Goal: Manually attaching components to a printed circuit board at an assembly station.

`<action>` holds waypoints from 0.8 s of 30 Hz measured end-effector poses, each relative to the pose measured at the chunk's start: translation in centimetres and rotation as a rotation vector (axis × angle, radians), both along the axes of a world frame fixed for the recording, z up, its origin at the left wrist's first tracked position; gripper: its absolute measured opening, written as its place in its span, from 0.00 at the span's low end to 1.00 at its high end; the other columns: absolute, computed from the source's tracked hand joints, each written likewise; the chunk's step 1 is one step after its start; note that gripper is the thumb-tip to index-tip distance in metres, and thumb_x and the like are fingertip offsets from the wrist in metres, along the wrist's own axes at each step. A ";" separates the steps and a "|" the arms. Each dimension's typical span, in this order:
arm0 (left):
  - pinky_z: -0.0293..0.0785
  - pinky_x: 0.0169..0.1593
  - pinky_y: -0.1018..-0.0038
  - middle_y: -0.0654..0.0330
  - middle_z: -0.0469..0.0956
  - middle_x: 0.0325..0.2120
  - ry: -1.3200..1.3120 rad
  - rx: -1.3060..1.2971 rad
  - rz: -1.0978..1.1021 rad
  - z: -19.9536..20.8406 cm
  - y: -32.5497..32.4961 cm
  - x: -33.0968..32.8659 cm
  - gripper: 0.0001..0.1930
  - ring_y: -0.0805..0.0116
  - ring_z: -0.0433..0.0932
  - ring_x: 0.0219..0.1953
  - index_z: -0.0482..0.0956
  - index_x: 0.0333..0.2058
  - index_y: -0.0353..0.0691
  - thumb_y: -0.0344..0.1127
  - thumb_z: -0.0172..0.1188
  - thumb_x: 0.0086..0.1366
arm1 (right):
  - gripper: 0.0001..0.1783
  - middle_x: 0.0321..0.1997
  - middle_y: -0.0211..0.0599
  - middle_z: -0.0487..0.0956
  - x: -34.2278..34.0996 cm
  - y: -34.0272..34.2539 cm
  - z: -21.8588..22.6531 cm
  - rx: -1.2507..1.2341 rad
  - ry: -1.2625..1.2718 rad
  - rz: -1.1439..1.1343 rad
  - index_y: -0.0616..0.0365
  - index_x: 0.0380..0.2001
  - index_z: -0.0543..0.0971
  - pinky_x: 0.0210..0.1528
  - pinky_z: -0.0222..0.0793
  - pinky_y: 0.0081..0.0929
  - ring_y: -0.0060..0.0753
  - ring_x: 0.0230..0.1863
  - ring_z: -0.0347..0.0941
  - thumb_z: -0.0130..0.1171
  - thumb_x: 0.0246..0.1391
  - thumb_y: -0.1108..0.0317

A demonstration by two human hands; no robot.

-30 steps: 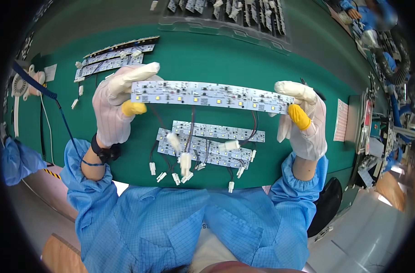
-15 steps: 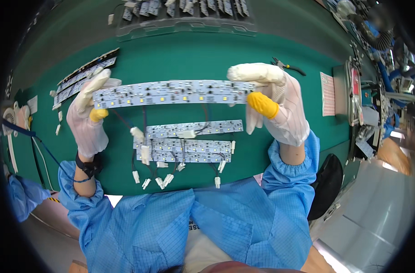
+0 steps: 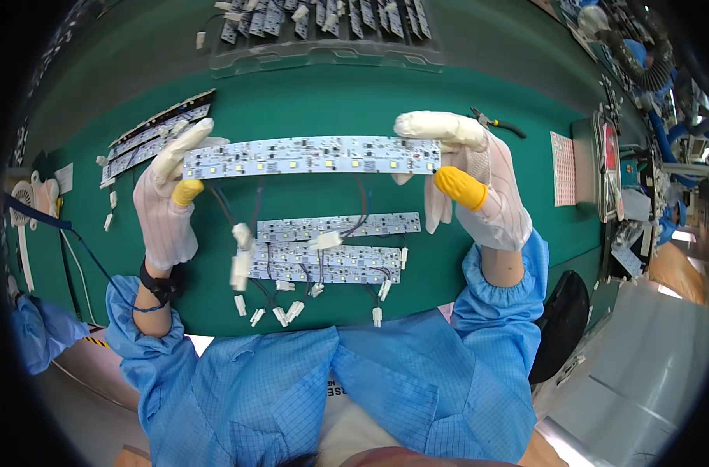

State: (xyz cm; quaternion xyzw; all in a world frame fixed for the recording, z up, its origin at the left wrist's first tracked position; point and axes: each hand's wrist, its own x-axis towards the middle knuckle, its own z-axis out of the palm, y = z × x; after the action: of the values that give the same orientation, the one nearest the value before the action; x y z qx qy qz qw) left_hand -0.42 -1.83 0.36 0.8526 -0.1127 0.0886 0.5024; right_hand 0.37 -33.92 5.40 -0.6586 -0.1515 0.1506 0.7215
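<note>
Between my two gloved hands an LED circuit board strip (image 3: pixel 312 157) is held up level above the mat, its LED side facing me. My left hand (image 3: pixel 171 191) grips its left end, and my right hand (image 3: pixel 467 175) grips its right end; each thumb wears a yellow finger cot. Wires with white connectors (image 3: pixel 242 257) dangle below the strip. Under it on the green mat lie more LED strips (image 3: pixel 339 226), one beyond the others (image 3: pixel 323 265), with wires and white plugs spread toward me.
Several more strips (image 3: pixel 156 136) lie stacked at the left. A clear plastic tray (image 3: pixel 323 58) full of boards stands at the back. Yellow-and-black-handled pliers (image 3: pixel 498 123) rest at the far right, near a sheet of pink labels (image 3: pixel 562 169) and a metal-sided box (image 3: pixel 596 163). A blue wrist cord (image 3: pixel 82 245) runs to my left wrist.
In the picture, the held strip and my left hand have shifted slightly right; the dangling connectors have swung. The mat and things on it also appear slightly shifted, as the view moved.
</note>
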 end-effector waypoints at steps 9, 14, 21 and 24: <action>0.71 0.44 0.75 0.56 0.78 0.45 0.030 -0.476 -0.100 -0.5 1.4 -0.4 0.29 0.70 0.76 0.42 0.74 0.51 0.31 0.41 0.67 0.53 | 0.35 0.34 0.44 0.78 1.1 1.0 -0.9 0.012 -0.017 -0.009 0.71 0.53 0.68 0.16 0.61 0.13 0.20 0.16 0.71 0.59 0.49 0.54; 0.72 0.50 0.69 0.53 0.80 0.42 -0.187 -0.084 -0.136 1.7 1.3 -0.5 0.22 0.60 0.78 0.45 0.79 0.44 0.37 0.35 0.70 0.48 | 0.45 0.49 0.40 0.75 1.1 0.9 -2.3 -0.008 -0.076 -0.073 0.70 0.55 0.66 0.16 0.60 0.12 0.16 0.16 0.66 0.59 0.47 0.41; 0.74 0.46 0.68 0.53 0.77 0.42 -0.122 -0.175 -0.249 0.9 0.3 -1.9 0.25 0.60 0.76 0.41 0.76 0.51 0.43 0.39 0.67 0.54 | 0.39 0.39 0.41 0.76 2.1 0.7 -5.7 -0.067 -0.069 -0.015 0.71 0.50 0.69 0.12 0.56 0.11 0.16 0.12 0.63 0.57 0.49 0.44; 0.73 0.48 0.68 0.62 0.78 0.31 -0.346 -0.035 -0.208 -0.3 -0.3 -1.9 0.27 0.59 0.76 0.44 0.75 0.53 0.47 0.38 0.67 0.52 | 0.50 0.30 0.37 0.75 3.2 0.2 -6.0 -0.211 -0.070 0.139 0.73 0.51 0.67 0.11 0.53 0.09 0.13 0.11 0.62 0.59 0.44 0.31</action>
State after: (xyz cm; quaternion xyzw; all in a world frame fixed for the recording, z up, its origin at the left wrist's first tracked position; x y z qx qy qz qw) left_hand -2.36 -2.10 0.07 0.7996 -0.2834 0.1831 0.4968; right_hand 3.53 -33.69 -0.57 -0.7235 -0.2054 0.1925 0.6303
